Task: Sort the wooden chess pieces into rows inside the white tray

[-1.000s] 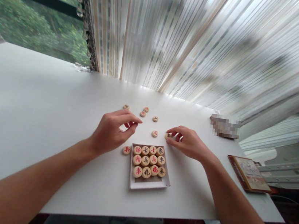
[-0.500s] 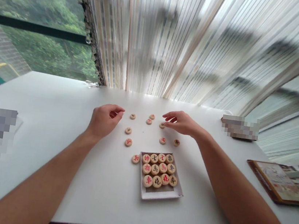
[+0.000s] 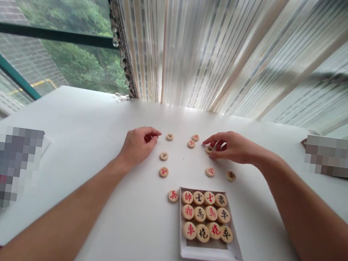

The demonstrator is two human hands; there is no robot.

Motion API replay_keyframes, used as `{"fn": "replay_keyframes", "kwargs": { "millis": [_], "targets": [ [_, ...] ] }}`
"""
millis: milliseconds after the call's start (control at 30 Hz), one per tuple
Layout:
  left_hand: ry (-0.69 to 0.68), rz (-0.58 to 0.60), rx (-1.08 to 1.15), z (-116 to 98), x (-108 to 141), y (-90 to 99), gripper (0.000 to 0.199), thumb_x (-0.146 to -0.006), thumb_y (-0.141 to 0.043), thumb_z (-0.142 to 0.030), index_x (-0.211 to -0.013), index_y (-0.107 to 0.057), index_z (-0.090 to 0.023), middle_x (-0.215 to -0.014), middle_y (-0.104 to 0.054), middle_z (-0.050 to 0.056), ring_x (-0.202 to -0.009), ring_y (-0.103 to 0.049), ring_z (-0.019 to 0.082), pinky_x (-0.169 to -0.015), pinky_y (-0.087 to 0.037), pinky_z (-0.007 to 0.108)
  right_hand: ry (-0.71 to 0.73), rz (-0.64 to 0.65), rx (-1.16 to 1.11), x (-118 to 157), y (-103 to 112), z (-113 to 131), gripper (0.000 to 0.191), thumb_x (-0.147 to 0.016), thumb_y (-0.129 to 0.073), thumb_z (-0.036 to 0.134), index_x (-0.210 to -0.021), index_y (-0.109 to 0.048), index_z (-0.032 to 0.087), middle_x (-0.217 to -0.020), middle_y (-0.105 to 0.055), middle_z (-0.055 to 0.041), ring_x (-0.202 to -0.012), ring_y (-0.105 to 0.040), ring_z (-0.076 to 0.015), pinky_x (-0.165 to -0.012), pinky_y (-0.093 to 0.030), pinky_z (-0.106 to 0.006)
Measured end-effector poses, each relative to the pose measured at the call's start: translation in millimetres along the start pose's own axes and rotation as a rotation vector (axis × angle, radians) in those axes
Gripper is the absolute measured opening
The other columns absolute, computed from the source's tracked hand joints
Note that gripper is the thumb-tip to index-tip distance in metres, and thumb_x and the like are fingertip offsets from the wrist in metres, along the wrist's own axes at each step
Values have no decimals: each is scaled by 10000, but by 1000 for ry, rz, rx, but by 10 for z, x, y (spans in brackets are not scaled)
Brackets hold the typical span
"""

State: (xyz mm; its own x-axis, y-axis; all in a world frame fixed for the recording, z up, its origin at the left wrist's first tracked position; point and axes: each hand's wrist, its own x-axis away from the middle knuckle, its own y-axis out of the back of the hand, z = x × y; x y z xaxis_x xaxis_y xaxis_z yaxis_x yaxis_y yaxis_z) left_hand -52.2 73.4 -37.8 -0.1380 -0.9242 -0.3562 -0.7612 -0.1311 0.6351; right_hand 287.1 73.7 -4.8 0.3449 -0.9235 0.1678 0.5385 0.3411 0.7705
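Note:
Near the table's far side, my right hand has thumb and fingers round a small wooden xiangqi piece with a dark mark. The piece lies low at the table, partly covered by the fingers. My left hand rests on the left, fingers curled in, with nothing visible in them. Just right of its fingertips lies a black-marked piece. Closer to me, a shallow white box holds rows of round pieces, red and black characters facing up. A red soldier piece lies beside the box's left wall.
Two red-marked pieces touch between my hands. A black piece and a red piece lie left of centre; another red piece and a dark one lie right. Blurred-out items sit at both sides. A curtain hangs behind the table.
The view has swung left, so everything sits further right in the picture. My right hand's fingers have come lower around the dark-marked piece. My left hand keeps its place and curl.

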Motion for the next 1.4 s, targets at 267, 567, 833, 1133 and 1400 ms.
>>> {"fn": "replay_keyframes", "kwargs": {
  "millis": [267, 567, 833, 1133, 1400],
  "targets": [
    [-12, -8, 11, -48, 26, -12, 214, -878, -665, -190, -976, -856, -181, -878, -840, 52, -731, -729, 182, -765, -578, 303, 57, -12, 25, 9, -26, 12, 399, -768, -800, 504, -1036, -868, 215, -808, -753, -52, -736, -660, -215, -697, -527, -357],
    [-33, -15, 128, -260, 151, -58, 215, -905, -686, -274, -995, -848, -165, -948, -840, 74, -750, -720, 177, -751, -582, 298, 234, -176, 68, 98, -220, 344, 197, -789, -789, 375, -783, -787, 178, -642, -719, -12, -577, -637, -148, -576, -504, -289],
    [237, 321, 742, -645, 423, -67, 317, -895, -785, -456, -909, -839, -144, -735, -761, 60, -658, -647, 146, -530, -478, 218, 505, -378, -175, 292, -496, 879, 308, -827, -888, 452, -801, -755, 175, -631, -749, -19, -529, -683, -141, -542, -568, -259],
    [346, 432, 1060, -676, 424, -45, 291, -805, -886, -424, -859, -860, -139, -716, -784, 71, -628, -687, 146, -645, -583, 258, 399, -358, -286, 367, -550, 977, 414, -759, -932, 588, -785, -751, 217, -660, -775, -39, -570, -729, -193, -578, -615, -324],
    [321, 363, 1000, -663, 418, -22, 235, -864, -843, -368, -922, -873, -143, -794, -830, 89, -700, -753, 163, -677, -619, 250, 241, -49, -667, 339, -427, 955, 348, -809, -925, 479, -916, -824, 163, -778, -806, -74, -673, -757, -195, -597, -626, -289]
  ]
}}
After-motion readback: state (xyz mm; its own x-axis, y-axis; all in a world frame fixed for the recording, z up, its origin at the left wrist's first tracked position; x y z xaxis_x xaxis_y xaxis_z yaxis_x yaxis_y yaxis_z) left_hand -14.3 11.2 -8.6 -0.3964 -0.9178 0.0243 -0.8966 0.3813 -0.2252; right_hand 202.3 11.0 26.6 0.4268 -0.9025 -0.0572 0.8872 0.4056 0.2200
